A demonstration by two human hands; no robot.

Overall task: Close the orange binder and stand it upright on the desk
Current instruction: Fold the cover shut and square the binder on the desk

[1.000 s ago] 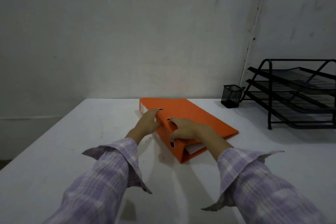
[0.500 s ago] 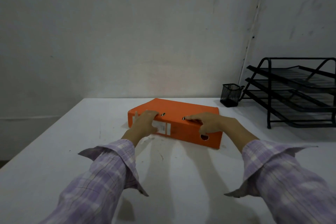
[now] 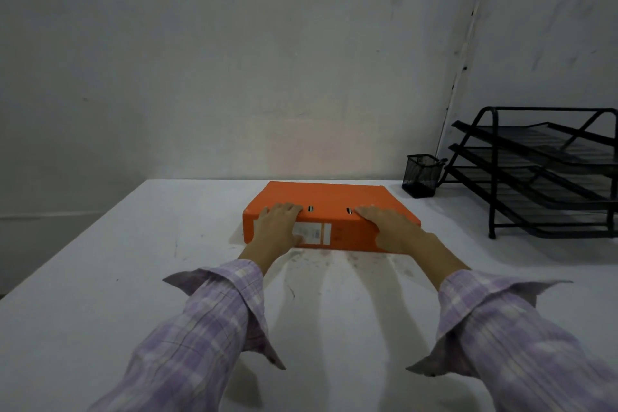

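Observation:
The orange binder (image 3: 329, 196) lies flat and closed on the white desk (image 3: 100, 278), its spine with a white label facing me. My left hand (image 3: 279, 227) drapes over the spine's left part, fingers on the top cover and thumb on the label. My right hand (image 3: 393, 227) rests the same way on the spine's right part, covering that end. Both hands grip the binder's near edge.
A small black mesh pen cup (image 3: 422, 175) stands at the back right near the wall. A black tiered wire paper tray (image 3: 548, 174) fills the right side of the desk. The wall runs along the desk's far edge.
The binder has been turned from a diagonal position until its spine faces me squarely. Both hands turned with it and now sit side by side on the spine.

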